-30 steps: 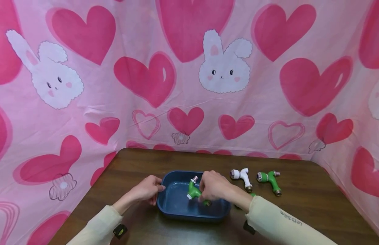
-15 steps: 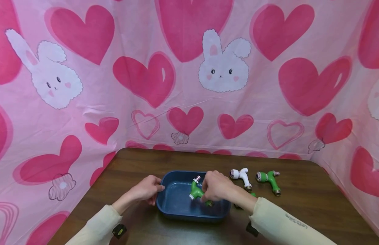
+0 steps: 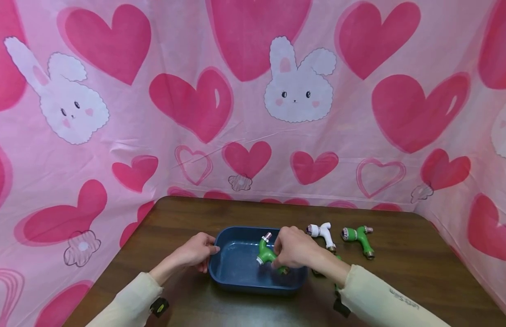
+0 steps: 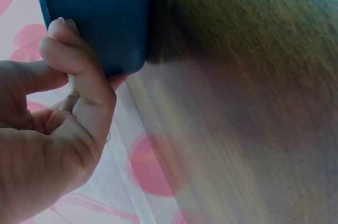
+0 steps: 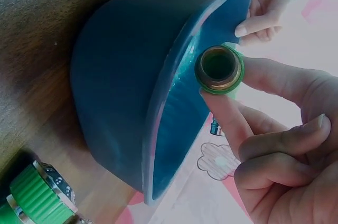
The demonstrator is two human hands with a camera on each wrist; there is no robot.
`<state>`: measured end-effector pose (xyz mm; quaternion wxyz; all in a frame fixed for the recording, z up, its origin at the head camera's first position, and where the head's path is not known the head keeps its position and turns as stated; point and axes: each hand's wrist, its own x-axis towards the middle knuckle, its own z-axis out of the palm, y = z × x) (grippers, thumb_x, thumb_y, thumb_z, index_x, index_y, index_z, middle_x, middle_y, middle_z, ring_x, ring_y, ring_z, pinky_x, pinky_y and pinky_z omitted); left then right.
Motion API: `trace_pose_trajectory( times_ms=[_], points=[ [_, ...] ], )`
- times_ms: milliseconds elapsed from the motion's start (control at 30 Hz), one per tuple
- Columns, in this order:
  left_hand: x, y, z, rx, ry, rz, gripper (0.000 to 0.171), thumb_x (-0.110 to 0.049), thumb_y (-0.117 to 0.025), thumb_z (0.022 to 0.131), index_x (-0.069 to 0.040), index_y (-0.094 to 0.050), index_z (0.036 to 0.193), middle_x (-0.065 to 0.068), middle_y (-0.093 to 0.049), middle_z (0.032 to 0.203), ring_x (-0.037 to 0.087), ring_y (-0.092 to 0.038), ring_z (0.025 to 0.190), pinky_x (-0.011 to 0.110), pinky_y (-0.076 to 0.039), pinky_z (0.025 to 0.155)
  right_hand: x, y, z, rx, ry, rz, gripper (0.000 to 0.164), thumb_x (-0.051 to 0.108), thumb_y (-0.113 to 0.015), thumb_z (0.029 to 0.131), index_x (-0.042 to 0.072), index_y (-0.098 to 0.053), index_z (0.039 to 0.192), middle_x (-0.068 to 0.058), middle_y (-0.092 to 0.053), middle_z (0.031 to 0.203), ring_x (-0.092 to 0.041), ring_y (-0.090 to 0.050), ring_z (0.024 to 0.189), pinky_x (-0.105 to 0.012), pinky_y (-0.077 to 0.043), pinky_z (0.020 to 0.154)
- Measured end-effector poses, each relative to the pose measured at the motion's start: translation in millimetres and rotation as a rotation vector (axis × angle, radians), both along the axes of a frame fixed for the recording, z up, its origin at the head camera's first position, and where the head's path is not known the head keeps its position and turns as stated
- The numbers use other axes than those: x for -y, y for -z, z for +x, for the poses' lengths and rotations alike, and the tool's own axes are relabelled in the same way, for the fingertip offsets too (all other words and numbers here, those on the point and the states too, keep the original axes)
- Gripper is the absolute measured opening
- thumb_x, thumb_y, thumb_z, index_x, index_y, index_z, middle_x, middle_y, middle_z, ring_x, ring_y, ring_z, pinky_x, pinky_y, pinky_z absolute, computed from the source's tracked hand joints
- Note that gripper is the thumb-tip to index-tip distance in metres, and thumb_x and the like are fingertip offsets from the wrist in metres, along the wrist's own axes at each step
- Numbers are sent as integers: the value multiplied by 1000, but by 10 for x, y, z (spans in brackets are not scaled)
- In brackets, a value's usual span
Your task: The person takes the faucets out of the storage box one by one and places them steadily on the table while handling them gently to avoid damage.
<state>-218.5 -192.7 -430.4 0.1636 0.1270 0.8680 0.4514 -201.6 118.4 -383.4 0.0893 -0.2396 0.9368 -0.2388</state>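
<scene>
A dark blue rectangular basin (image 3: 236, 268) stands on the brown table. At its left end my left hand (image 3: 197, 251) grips the rim, thumb over the edge and fingers against the outer wall, as the left wrist view shows on the basin's side (image 4: 105, 18). Over the right part of the basin, my right hand (image 3: 295, 249) pinches a green faucet (image 3: 264, 252) by its body. Its silver-tipped end points up and away; a white-collared end faces left. The right wrist view looks into its threaded brass inlet (image 5: 219, 87), between thumb and finger.
To the right of the basin lie a white faucet (image 3: 326, 236) and another green faucet (image 3: 362, 240). One more green faucet, mostly hidden under my right forearm, shows its ribbed knob (image 5: 43, 195) close beside the basin. A pink heart-patterned curtain (image 3: 245, 118) surrounds the table.
My right hand has shifted slightly to the right over the basin, carrying the green faucet with it. The left hand keeps its grip on the rim, unmoved.
</scene>
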Motion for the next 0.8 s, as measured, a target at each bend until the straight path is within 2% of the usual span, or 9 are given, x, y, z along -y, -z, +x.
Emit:
trace_pose_trajectory(
  times_ms=[267,800],
  points=[
    [2,-2,3,2,5,10,17,-5,-61,105,8,-69,112,8,-60,56,10,-57,42,22,-51,43,-41,-34,22,8,0,-22,35,20,-92,82,18,-67,57,14,-49,47,-7,-41,52,-26,-36,49],
    [-4,-20,17,-6,7,-3,17,-5,-61,105,9,-68,113,9,-61,57,11,-57,42,23,-52,44,-129,-63,93,-26,-7,-13,30,23,-94,80,21,-70,62,13,-58,54,-10,-49,58,-29,-43,51]
  ],
)
